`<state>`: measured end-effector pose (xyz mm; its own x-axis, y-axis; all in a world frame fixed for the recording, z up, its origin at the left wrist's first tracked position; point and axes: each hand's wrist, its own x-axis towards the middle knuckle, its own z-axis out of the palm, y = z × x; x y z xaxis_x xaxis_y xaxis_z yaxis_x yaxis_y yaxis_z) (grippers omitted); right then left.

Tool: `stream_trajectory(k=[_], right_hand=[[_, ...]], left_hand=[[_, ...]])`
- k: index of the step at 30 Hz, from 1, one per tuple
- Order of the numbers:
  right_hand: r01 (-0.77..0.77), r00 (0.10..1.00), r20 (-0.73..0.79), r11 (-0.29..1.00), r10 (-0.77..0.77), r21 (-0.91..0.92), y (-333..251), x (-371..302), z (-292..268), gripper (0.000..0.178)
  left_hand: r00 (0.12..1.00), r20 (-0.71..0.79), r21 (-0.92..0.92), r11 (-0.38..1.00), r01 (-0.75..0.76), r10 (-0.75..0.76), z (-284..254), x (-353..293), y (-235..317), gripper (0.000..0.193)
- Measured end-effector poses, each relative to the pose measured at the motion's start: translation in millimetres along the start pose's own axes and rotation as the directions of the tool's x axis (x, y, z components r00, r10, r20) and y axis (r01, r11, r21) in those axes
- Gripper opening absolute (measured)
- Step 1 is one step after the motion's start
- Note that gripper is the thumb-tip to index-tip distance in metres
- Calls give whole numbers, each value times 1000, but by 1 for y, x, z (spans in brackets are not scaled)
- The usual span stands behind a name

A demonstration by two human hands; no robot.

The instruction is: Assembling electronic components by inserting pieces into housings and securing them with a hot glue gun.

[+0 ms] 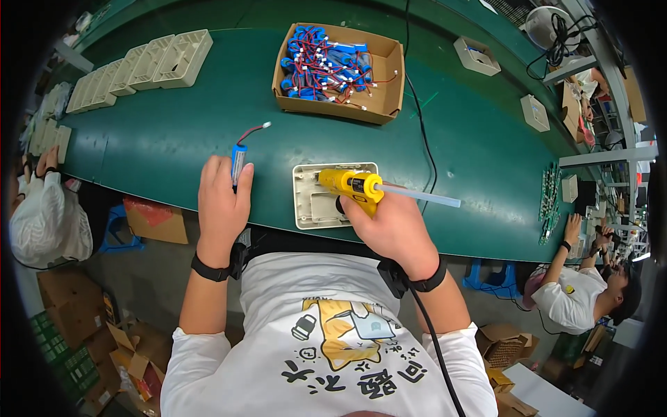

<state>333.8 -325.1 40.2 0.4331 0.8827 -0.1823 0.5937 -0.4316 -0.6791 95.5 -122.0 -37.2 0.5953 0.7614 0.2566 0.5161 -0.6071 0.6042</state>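
Observation:
My left hand [224, 191] grips a blue cylindrical battery [238, 161] between thumb and fingers, above the green table. Its short red-and-black lead ends in a white plug that points up and to the right. My right hand [392, 226] is wrapped round the handle of a yellow hot glue gun [347, 183]. A clear glue stick [420, 195] juts out of the gun's back end toward the right. The gun's nozzle is over the left part of a cream plastic housing [301, 208] lying at the table's near edge. The gun and my hand hide much of the housing's inside.
A cardboard box [382, 97] full of blue batteries with leads stands at the far middle. Cream housings [182, 59] line the far left. A black cable [421, 118] crosses the table. Green circuit boards [549, 201] lie at the right. People work at both sides.

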Motion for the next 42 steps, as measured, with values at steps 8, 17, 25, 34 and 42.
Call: stream_trajectory(k=[8,17,25,34,42], right_hand=[[-63,995,72,998,65,-28,-7,2,-8,39],[-50,990,-112,958,84,281,20,-38,-15,27],[56,974,-224,996,-37,75,29,-48,-1,13],[221,933,-288,975,-216,-16,35,-44,15,14],[131,968,-214,991,-133,-25,37,-44,8,14]], left_hand=[[998,-66,268,963,36,-19,-2,6,0,28],[975,120,-141,969,201,-185,-5,35,6,24],[995,-67,-640,761,-104,79,30,10,68,22],[912,-193,-262,877,-403,361,54,4,82,24],[925,-171,-172,914,-368,340,53,1,82,24]])
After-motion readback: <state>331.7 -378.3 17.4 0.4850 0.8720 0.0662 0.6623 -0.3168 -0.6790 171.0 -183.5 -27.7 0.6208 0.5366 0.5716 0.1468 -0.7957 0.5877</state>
